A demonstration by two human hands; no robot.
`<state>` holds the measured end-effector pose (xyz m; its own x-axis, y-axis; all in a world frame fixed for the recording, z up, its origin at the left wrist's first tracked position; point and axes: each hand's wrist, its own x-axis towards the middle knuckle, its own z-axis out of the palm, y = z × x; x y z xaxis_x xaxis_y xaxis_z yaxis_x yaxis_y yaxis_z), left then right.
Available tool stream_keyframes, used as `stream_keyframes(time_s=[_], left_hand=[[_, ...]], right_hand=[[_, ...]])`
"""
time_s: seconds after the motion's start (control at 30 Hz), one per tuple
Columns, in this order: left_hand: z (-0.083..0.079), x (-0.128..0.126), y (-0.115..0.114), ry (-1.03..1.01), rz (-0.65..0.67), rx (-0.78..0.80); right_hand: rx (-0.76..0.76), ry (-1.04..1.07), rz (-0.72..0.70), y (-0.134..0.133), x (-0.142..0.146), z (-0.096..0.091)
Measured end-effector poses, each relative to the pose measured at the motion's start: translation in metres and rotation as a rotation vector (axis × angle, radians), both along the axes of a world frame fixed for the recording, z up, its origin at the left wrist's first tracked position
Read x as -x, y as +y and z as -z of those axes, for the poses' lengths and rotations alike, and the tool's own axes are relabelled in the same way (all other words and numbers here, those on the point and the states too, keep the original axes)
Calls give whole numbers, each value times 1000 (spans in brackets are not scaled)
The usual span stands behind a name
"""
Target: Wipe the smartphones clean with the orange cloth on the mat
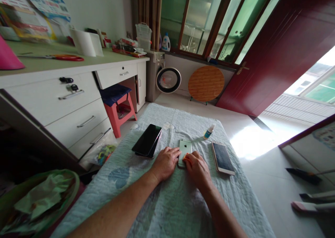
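Note:
A silver smartphone (185,146) lies back up on the cloth-covered table, its apple logo showing. My left hand (166,162) has its fingers together on the phone's left edge, gripping it from the side. In my right hand (198,168) a small orange cloth (185,157) is pinched and pressed against the lower part of the phone's back; most of the cloth is hidden by the fingers. Left of my hands, a black smartphone (147,139) rests on top of another device. A white-framed smartphone (223,157) lies face up to the right. Behind it stands a small spray bottle (209,132).
A pale quilted cloth (167,203) covers the table. At the left are a white desk (70,102), a red stool (119,112) and a waste bin (75,187). Beyond the table stand a washing machine (154,77) with its door open and a round wooden tabletop (206,82).

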<state>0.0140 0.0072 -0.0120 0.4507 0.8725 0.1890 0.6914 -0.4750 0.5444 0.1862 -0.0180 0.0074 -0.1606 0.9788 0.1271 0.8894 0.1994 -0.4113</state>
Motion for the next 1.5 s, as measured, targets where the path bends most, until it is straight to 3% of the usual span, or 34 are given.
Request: stream_keyframes(time_s=[0.17, 0.37, 0.67, 0.97, 1.5], left_hand=[[3, 0, 1, 7, -3, 4], [2, 0, 2, 18, 2, -3], [-5, 1, -2, 35, 2, -10], [-7, 3, -4, 37, 17, 11], [-6, 4, -4, -34, 44, -1]], right_hand=[[4, 54, -168, -6, 11, -1], [62, 26, -219, -7, 6, -9], [169, -44, -118, -5, -27, -19], [66, 36, -61, 5, -25, -5], [-79, -60, 96, 74, -18, 13]])
